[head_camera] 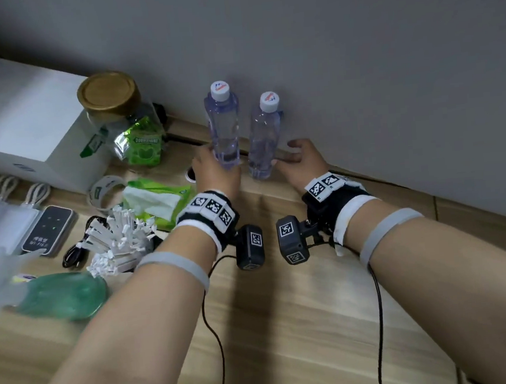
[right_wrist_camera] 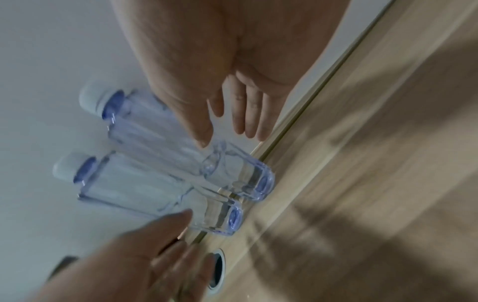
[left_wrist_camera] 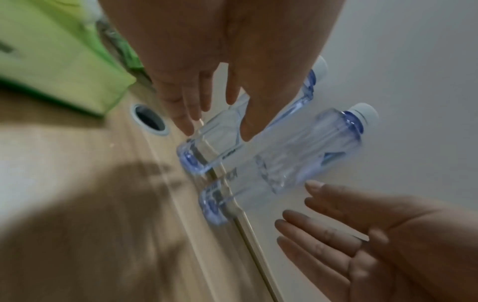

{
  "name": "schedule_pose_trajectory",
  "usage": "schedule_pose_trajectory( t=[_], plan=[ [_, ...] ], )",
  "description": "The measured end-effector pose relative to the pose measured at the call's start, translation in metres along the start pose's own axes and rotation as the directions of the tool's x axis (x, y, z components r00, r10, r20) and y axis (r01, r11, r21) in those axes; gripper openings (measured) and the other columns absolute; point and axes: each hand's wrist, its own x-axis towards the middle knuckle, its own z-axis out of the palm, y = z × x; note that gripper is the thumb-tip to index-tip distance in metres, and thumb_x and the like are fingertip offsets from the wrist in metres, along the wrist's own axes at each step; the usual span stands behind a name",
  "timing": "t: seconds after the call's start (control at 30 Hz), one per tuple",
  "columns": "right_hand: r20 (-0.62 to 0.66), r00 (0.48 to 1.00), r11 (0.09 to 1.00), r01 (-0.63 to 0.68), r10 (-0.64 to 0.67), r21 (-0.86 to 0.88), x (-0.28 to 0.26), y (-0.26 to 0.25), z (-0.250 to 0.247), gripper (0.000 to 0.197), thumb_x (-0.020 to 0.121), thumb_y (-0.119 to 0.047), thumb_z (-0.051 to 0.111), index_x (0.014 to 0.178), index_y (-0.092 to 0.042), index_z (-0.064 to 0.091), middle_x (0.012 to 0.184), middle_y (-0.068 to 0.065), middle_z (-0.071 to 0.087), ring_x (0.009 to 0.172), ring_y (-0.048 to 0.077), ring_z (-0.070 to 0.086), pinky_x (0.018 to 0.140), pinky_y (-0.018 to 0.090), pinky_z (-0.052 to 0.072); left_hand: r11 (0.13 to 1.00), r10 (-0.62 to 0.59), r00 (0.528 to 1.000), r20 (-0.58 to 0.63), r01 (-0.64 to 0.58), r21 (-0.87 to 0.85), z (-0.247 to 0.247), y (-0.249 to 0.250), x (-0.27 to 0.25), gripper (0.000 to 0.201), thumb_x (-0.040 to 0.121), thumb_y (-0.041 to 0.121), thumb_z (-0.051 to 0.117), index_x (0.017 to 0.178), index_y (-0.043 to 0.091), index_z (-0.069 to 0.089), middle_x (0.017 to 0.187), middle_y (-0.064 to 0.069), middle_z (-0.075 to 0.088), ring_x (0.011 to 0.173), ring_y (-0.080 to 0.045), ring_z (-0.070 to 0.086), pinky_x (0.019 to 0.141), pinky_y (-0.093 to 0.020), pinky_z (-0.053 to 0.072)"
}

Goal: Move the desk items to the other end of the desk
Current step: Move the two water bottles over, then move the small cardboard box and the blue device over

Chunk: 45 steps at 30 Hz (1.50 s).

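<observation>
Two clear water bottles with white caps stand side by side on the wooden desk (head_camera: pixel 285 310), against the wall. My left hand (head_camera: pixel 213 164) is at the base of the left bottle (head_camera: pixel 223 124). In the left wrist view its thumb (left_wrist_camera: pixel 248 124) lies across the left bottle (left_wrist_camera: pixel 220 143) and its fingers (left_wrist_camera: pixel 186 116) stay straight beside it, not curled round. Just right of the right bottle (head_camera: pixel 264 136), my right hand (head_camera: pixel 291 157) is spread open; whether it touches the base is unclear. The right wrist view shows the right hand (right_wrist_camera: pixel 227 132) with straight fingers by the right bottle (right_wrist_camera: pixel 160 141).
Left of the bottles are a gold-lidded glass jar (head_camera: pixel 108 97), a white box (head_camera: pixel 28 118), a tape roll (head_camera: pixel 106 188), a green tissue pack (head_camera: pixel 155 199) and a cable hole (head_camera: pixel 190 174). A bundle of white sticks (head_camera: pixel 119 241) and a green bottle (head_camera: pixel 63 294) lie nearer.
</observation>
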Motion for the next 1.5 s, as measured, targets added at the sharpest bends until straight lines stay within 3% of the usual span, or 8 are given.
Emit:
schedule_pose_trajectory(
  t=[0.13, 0.33, 0.47, 0.6, 0.9, 1.03, 1.17, 1.5],
  plan=[
    [-0.049, 0.996, 0.993, -0.064, 0.070, 0.102, -0.037, 0.011, -0.052, 0.044, 0.082, -0.032, 0.072, 0.121, -0.017, 0.057, 0.089, -0.008, 0.065, 0.089, 0.019, 0.066, 0.085, 0.033, 0.055, 0.990, 0.004, 0.995, 0.103, 0.010, -0.138, 0.025, 0.021, -0.051, 0.034, 0.081, 0.029, 0.068, 0.109, 0.017, 0.053, 0.110, -0.008, 0.062, 0.101, -0.028, 0.064, 0.093, -0.039, 0.052],
    [-0.064, 0.990, 0.950, -0.100, 0.124, 0.297, -0.106, 0.049, -0.167, 0.043, 0.060, -0.049, 0.074, 0.098, -0.034, 0.060, 0.101, 0.007, 0.072, 0.095, 0.023, 0.071, 0.091, 0.047, 0.056, 0.976, 0.174, 0.952, 0.253, -0.132, -0.175, 0.076, 0.095, -0.146, 0.014, 0.088, 0.009, 0.062, 0.100, 0.014, 0.064, 0.098, -0.004, 0.067, 0.093, -0.020, 0.062, 0.088, -0.029, 0.049],
    [-0.154, 0.978, 0.918, -0.072, 0.142, 0.390, -0.178, 0.083, -0.269, 0.023, 0.087, -0.016, 0.069, 0.108, -0.013, 0.060, 0.106, 0.017, 0.070, 0.102, 0.033, 0.069, 0.092, 0.051, 0.055, 0.956, 0.277, 0.894, 0.352, -0.221, -0.192, 0.124, 0.150, -0.237, 0.011, 0.087, 0.012, 0.061, 0.095, 0.020, 0.065, 0.097, -0.005, 0.070, 0.090, -0.024, 0.066, 0.084, -0.038, 0.055],
    [-0.245, 0.955, 0.893, -0.043, 0.169, 0.449, -0.260, 0.142, -0.382, 0.017, 0.090, -0.013, 0.067, 0.106, -0.009, 0.062, 0.117, 0.022, 0.066, 0.108, 0.034, 0.066, 0.092, 0.048, 0.056, 0.925, 0.376, 0.820, 0.433, -0.305, -0.226, 0.190, 0.193, -0.355, 0.012, 0.088, 0.016, 0.061, 0.090, 0.027, 0.063, 0.097, -0.002, 0.070, 0.087, -0.022, 0.067, 0.081, -0.035, 0.054],
    [-0.565, 0.769, 0.850, 0.053, 0.300, 0.523, -0.473, 0.286, -0.625, 0.004, 0.091, -0.010, 0.065, 0.091, -0.014, 0.063, 0.113, 0.021, 0.065, 0.104, 0.031, 0.066, 0.081, 0.038, 0.057, 0.829, 0.536, 0.421, 0.732, -0.428, -0.360, 0.350, 0.267, -0.666, 0.013, 0.087, 0.015, 0.066, 0.084, 0.029, 0.065, 0.099, -0.004, 0.074, 0.098, -0.023, 0.070, 0.085, -0.037, 0.053],
    [-0.612, 0.703, 0.830, 0.057, 0.362, 0.555, -0.539, 0.321, -0.686, 0.006, 0.093, -0.006, 0.060, 0.091, -0.012, 0.061, 0.093, 0.013, 0.063, 0.087, 0.024, 0.063, 0.075, 0.030, 0.054, 0.799, 0.562, 0.309, 0.767, -0.443, -0.407, 0.384, 0.292, -0.743, 0.013, 0.087, 0.016, 0.063, 0.085, 0.029, 0.066, 0.099, -0.005, 0.073, 0.096, -0.024, 0.069, 0.085, -0.041, 0.056],
    [-0.656, 0.619, 0.811, 0.054, 0.431, 0.583, -0.587, 0.359, -0.734, 0.008, 0.091, -0.006, 0.060, 0.087, -0.013, 0.063, 0.087, 0.010, 0.066, 0.086, 0.024, 0.065, 0.082, 0.039, 0.056, 0.783, 0.557, 0.197, 0.806, -0.447, -0.432, 0.417, 0.310, -0.809, 0.014, 0.090, 0.009, 0.060, 0.086, 0.022, 0.064, 0.089, -0.004, 0.069, 0.076, -0.016, 0.064, 0.067, -0.032, 0.053],
    [-0.641, 0.551, 0.801, -0.089, 0.535, 0.592, -0.582, 0.456, -0.812, 0.008, 0.092, -0.006, 0.060, 0.096, -0.010, 0.066, 0.099, 0.013, 0.066, 0.080, 0.019, 0.066, 0.078, 0.035, 0.056, 0.875, 0.403, 0.199, 0.893, -0.369, -0.313, 0.556, 0.305, -0.851, 0.013, 0.093, 0.009, 0.056, 0.088, 0.019, 0.062, 0.089, -0.003, 0.069, 0.075, -0.014, 0.061, 0.059, -0.026, 0.046]
  ],
)
